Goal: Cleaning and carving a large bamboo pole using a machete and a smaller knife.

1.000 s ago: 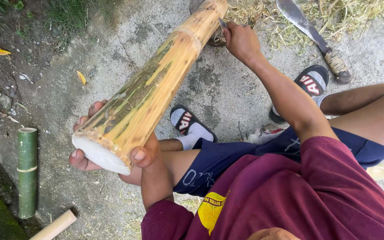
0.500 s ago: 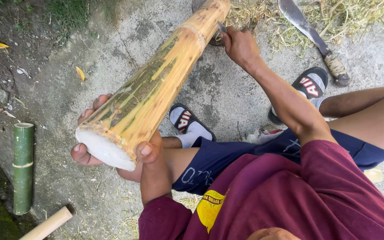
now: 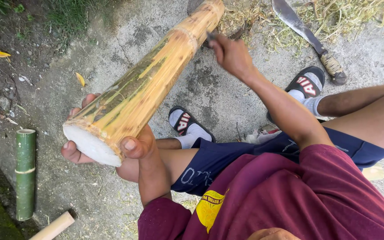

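A thick yellow-green bamboo pole (image 3: 147,84) slants from its pale cut end near my lap up to the top of the view. My left hand (image 3: 112,142) cups that cut end from beneath, thumb on its near edge. My right hand (image 3: 232,55) is closed around a small dark tool whose tip touches the pole near a node ring; most of the tool is hidden in my fist. I sit on the ground in a maroon shirt and blue shorts, with white socks and black slides.
A long machete (image 3: 307,35) with a wrapped handle lies on the concrete at top right among dry shavings. A short green bamboo piece (image 3: 25,173) lies at the left, a pale stick (image 3: 54,226) below it. Dirt and grass border the left.
The pole's cut end has shifted slightly down and left with my left hand. My right hand stayed at the node, moving a little along the pole.
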